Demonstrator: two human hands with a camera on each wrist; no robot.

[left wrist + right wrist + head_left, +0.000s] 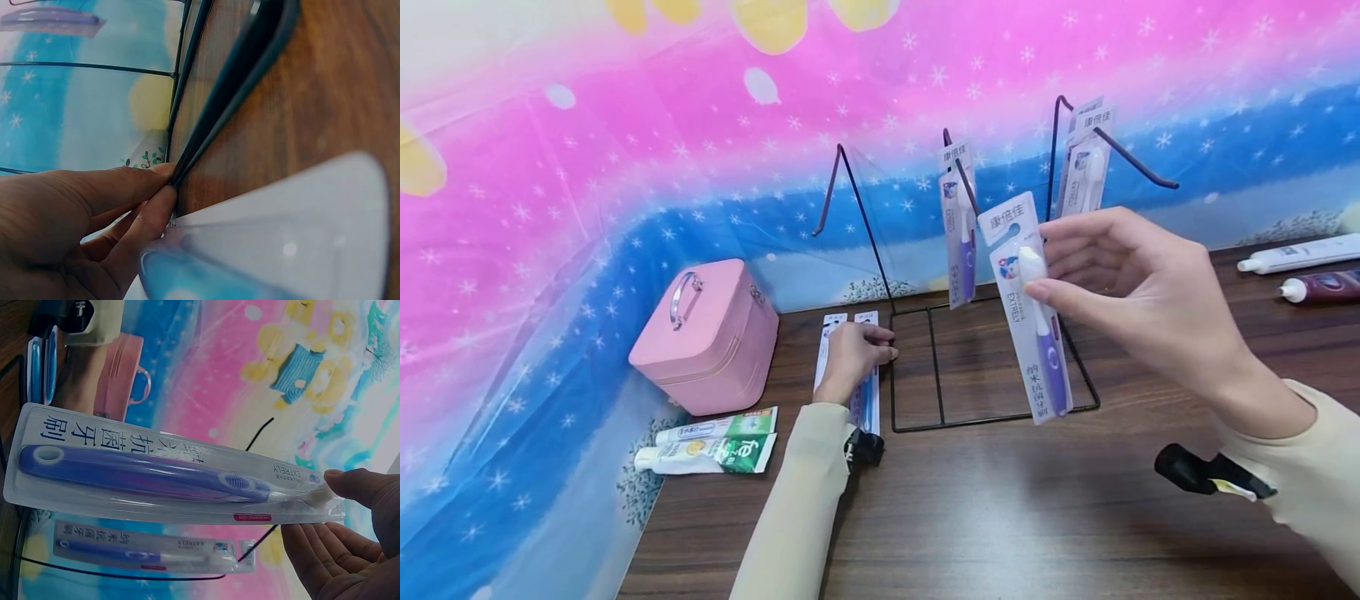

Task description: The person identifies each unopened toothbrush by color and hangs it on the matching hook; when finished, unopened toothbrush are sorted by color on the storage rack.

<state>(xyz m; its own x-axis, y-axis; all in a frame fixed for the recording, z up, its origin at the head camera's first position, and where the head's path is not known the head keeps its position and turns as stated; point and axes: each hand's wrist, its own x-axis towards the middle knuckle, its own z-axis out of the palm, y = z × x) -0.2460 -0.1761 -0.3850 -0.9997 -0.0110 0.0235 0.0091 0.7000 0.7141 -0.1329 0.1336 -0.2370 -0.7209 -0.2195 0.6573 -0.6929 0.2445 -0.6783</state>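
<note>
My right hand [1157,292] pinches the edge of a carded purple toothbrush [1052,367] between thumb and fingers, near the brush head. The pack hangs upright, its top close in front of the middle hook of a black wire rack [992,419]. Another carded purple toothbrush [967,258] is on that hook, behind it. My left hand [853,354] pinches the rack's wire at the left corner of its base, with thumb and finger meeting on the wire [219,94] in the left wrist view. Carded blue toothbrushes [871,408] lie under this hand, partly hidden.
More carded toothbrushes [1082,175] hang on the rack's right hook, while the left hook [829,196] is bare. A pink case [707,342] and two toothpaste tubes [707,454] sit at left. Further tubes [1311,252] lie at right. A patterned cloth [715,167] hangs behind.
</note>
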